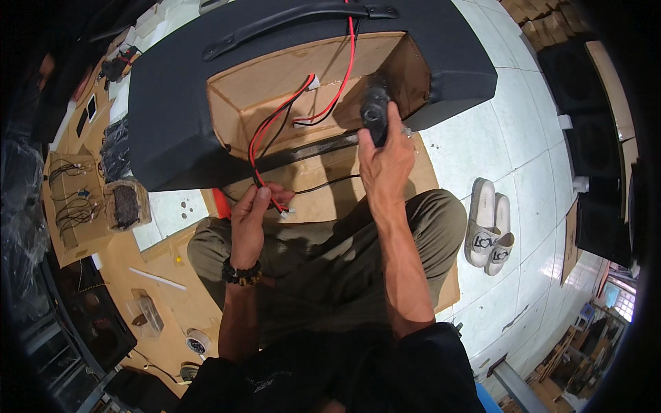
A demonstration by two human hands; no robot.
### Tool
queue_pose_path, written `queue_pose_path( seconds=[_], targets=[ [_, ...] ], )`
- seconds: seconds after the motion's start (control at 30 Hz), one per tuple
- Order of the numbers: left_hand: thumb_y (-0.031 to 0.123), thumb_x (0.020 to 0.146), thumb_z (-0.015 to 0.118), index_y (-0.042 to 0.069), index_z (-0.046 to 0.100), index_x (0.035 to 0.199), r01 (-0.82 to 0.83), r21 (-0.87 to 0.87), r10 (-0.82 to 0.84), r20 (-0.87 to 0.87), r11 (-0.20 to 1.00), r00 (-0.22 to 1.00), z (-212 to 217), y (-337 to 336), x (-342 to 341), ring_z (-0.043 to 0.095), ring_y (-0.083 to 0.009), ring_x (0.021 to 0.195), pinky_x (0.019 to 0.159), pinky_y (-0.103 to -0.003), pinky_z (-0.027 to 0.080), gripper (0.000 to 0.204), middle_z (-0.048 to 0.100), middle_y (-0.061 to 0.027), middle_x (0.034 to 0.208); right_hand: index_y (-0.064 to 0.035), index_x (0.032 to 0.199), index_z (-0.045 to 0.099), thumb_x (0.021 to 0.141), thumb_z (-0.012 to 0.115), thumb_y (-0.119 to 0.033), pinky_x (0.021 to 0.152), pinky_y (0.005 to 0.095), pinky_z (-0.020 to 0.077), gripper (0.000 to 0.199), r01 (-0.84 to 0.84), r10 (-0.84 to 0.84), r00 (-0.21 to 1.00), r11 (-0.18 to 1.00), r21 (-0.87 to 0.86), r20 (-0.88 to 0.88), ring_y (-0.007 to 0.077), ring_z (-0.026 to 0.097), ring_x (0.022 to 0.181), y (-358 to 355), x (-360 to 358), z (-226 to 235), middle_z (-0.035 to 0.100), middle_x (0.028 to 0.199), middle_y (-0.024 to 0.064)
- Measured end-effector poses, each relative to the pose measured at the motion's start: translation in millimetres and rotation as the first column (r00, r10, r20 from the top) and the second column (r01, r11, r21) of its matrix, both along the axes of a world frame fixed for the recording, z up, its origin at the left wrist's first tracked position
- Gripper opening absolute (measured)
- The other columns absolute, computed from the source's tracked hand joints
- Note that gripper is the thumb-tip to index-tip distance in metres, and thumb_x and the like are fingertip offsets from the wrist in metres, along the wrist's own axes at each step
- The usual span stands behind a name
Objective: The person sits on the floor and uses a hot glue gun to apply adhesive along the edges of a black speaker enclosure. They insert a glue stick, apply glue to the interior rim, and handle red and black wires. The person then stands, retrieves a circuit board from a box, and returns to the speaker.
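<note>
The red and black wires point(275, 127) run out of the open back of a big black speaker cabinet point(165, 103), which lies on the floor in front of the seated person. Inside the opening, the bare brown wood cavity point(275, 82) shows, and a small white connector point(313, 82) sits on the wires near its middle. The wires hang over the lower edge of the cabinet and come down to the left hand point(249, 213), whose fingers are closed around them just below that edge; a second white connector point(286, 214) sticks out just to the right of this hand. The right hand point(385, 162) is at the right end of the cavity, its fingers clamped on a dark tool point(375, 113) that looks like a power screwdriver, pointing into the corner of the opening. A black handle point(289, 17) lies across the top of the cabinet.

Left of the cabinet, a small brown box point(126, 204) holds dark small parts, and a flat cardboard tray point(69, 206) carries thin cables. Right of the cabinet, a pair of pale slippers point(490, 224) lies on the white tiled floor point(523, 138), where there is much open room. Under the person's knees is a sheet of cardboard point(337, 186).
</note>
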State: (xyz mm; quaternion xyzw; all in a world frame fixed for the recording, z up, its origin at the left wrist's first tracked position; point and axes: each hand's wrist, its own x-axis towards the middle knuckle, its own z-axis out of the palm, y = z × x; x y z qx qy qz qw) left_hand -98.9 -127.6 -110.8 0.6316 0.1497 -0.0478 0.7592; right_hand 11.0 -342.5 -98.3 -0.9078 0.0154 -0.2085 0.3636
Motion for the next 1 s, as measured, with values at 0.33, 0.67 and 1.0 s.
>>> queue_pose_path(
  seconds=[0.33,0.67,1.0],
  targets=[
    [0.028,0.107,0.047,-0.001,0.064,0.111,0.011,-0.002,-0.011,0.014,1.0,1.0,-5.1,0.7,-1.4,0.067,-0.0175,0.099,0.094,-0.033,0.048,0.034,0.073,-0.013,0.1,-0.0011,0.135,0.055,0.074,0.079,-0.012,0.081,0.0495,0.0471,0.066,-0.006,0.007,0.998,1.0,-0.016,0.055,0.0416,0.06,0.085,-8.9,2.2,-13.8,0.064,0.087,0.022],
    [0.027,0.108,0.045,-0.001,0.062,0.111,0.015,0.036,-0.016,0.01,0.999,1.0,-9.6,-0.6,-0.9,0.068,-0.0201,0.098,0.092,-0.035,0.051,0.034,0.072,-0.0133,0.1,-0.0036,0.138,0.053,0.074,0.079,-0.014,0.079,0.0482,0.0468,0.07,-0.061,0.065,0.997,0.993,-0.1,0.043,0.039,0.059,0.085,-11.0,1.9,-12.5,0.064,0.087,0.0202],
    [0.027,0.108,0.045,-0.002,0.062,0.112,0.019,0.04,-0.018,-0.027,0.999,0.999,-8.8,-4.0,-1.1,0.068,-0.0205,0.101,0.093,-0.035,0.051,0.034,0.071,-0.0131,0.103,-0.0055,0.14,0.051,0.077,0.078,-0.017,0.079,0.0494,0.0461,0.07,-0.191,0.206,0.977,0.958,-0.216,0.051,0.0402,0.058,0.084,-8.3,-4.5,-8.9,0.062,0.083,0.0218]
  ],
)
